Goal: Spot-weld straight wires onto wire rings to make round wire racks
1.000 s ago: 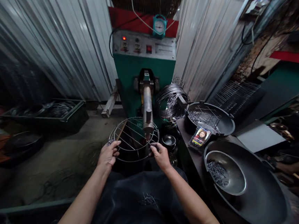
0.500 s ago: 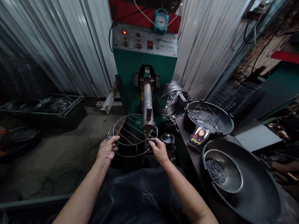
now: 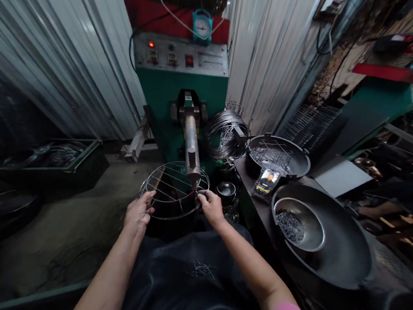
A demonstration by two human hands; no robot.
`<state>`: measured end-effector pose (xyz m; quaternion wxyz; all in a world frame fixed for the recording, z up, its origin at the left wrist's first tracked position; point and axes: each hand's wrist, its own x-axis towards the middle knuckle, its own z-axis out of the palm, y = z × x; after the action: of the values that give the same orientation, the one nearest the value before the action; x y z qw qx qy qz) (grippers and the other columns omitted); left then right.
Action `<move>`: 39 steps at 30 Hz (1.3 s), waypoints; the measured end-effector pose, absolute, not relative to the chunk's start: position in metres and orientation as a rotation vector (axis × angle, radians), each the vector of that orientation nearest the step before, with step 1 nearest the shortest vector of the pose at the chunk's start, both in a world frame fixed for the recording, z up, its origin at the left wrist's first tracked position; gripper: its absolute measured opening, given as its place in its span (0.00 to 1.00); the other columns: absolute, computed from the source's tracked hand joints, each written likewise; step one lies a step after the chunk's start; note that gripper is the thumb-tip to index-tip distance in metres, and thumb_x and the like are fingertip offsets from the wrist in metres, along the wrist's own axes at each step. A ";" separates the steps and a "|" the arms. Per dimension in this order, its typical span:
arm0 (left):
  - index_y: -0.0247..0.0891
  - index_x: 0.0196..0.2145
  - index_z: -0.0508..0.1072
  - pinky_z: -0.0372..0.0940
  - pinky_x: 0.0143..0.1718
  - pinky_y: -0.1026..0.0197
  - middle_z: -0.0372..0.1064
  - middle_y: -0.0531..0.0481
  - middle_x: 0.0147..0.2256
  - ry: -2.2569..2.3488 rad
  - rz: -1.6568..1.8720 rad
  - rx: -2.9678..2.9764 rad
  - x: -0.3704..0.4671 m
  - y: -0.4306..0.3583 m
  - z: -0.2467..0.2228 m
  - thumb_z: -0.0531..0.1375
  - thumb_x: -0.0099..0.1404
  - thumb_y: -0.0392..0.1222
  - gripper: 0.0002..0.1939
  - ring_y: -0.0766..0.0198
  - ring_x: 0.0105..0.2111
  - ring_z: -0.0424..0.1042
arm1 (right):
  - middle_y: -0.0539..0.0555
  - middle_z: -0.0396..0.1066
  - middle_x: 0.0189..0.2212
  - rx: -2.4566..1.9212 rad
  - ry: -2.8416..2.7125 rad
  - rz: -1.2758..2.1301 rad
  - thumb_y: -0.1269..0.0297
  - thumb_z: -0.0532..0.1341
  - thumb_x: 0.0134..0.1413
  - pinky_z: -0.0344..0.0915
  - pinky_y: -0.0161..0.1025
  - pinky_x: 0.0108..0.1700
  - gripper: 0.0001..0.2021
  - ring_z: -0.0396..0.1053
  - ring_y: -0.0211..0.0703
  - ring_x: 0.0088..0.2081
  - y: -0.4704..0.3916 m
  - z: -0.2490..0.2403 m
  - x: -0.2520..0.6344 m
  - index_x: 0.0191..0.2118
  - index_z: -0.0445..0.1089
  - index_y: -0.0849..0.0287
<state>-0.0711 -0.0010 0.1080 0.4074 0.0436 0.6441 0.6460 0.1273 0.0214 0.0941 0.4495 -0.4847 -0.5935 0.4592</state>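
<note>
Rack is out front of the green machine, under the end of its metal arm. It's round wire: two rings, parallel bars across. Both hands on it or right at it.

Left hand: fingers pinching the rack's left rim, thumb on top, the rest curled below. Right hand: thumb and forefinger pressed together at the rack's right side, just beside the tip of the arm. Can't tell if they're on the rim or on a small piece; too small and dark.

Machine panel: red lamp lit at left. Teal dial above the panel.

Right of the arm: wire coil. Then the desk, carrying a dark pan with wire parts inside, a packet at the near side of that pan, and a big wok. Steel bowl sits in the wok, toward its left, short wire bits in it.

More wire bits lie on the dark apron. Left background: green bin on the floor, metal pieces in it. Far right: another person's arm, dim.
</note>
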 end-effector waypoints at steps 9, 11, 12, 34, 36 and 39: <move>0.36 0.17 0.60 0.49 0.13 0.68 0.52 0.59 0.16 1.684 1.712 0.166 -0.061 -0.011 0.112 0.65 0.33 0.41 0.16 0.73 0.15 0.53 | 0.48 0.67 0.20 -1.297 -1.587 0.900 0.65 0.51 0.55 0.62 0.33 0.28 0.08 0.64 0.38 0.21 0.008 0.088 0.126 0.35 0.68 0.56; 0.36 0.18 0.61 0.50 0.13 0.67 0.54 0.57 0.18 1.719 1.698 0.157 -0.060 -0.012 0.111 0.64 0.33 0.42 0.15 0.73 0.16 0.55 | 0.50 0.69 0.23 -1.317 -1.599 0.858 0.65 0.51 0.56 0.63 0.33 0.31 0.08 0.67 0.39 0.25 0.007 0.087 0.124 0.35 0.68 0.55; 0.35 0.18 0.61 0.51 0.13 0.67 0.55 0.56 0.18 1.731 1.689 0.149 -0.060 -0.012 0.110 0.64 0.33 0.42 0.15 0.73 0.16 0.55 | 0.51 0.70 0.25 -1.323 -1.604 0.844 0.65 0.51 0.56 0.63 0.34 0.33 0.08 0.68 0.40 0.27 0.007 0.087 0.123 0.35 0.68 0.55; 0.38 0.22 0.60 0.53 0.14 0.67 0.56 0.59 0.16 1.532 1.434 0.181 -0.073 -0.023 0.109 0.64 0.43 0.39 0.14 0.73 0.13 0.53 | 0.62 0.75 0.35 -1.349 -3.245 0.596 0.75 0.61 0.45 0.68 0.45 0.35 0.06 0.73 0.51 0.35 -0.096 -0.018 0.158 0.32 0.73 0.64; 0.38 0.22 0.60 0.54 0.14 0.67 0.56 0.58 0.16 1.538 1.406 0.190 -0.074 -0.024 0.110 0.64 0.43 0.39 0.14 0.73 0.13 0.54 | 0.62 0.75 0.32 -1.308 -3.233 0.526 0.74 0.62 0.42 0.67 0.46 0.37 0.05 0.72 0.51 0.35 -0.099 -0.013 0.161 0.29 0.73 0.64; 0.38 0.23 0.61 0.56 0.15 0.66 0.56 0.58 0.16 1.566 1.382 0.226 -0.075 -0.024 0.113 0.65 0.43 0.40 0.15 0.72 0.13 0.56 | 0.60 0.75 0.27 -1.265 -3.198 0.470 0.74 0.64 0.38 0.65 0.45 0.38 0.04 0.71 0.51 0.35 -0.104 -0.001 0.173 0.26 0.73 0.65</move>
<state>-0.0751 -0.0241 0.1131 0.4971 0.0933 0.6468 0.5709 0.1726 -0.1042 -0.0007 -0.1642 -0.3595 -0.9088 0.1336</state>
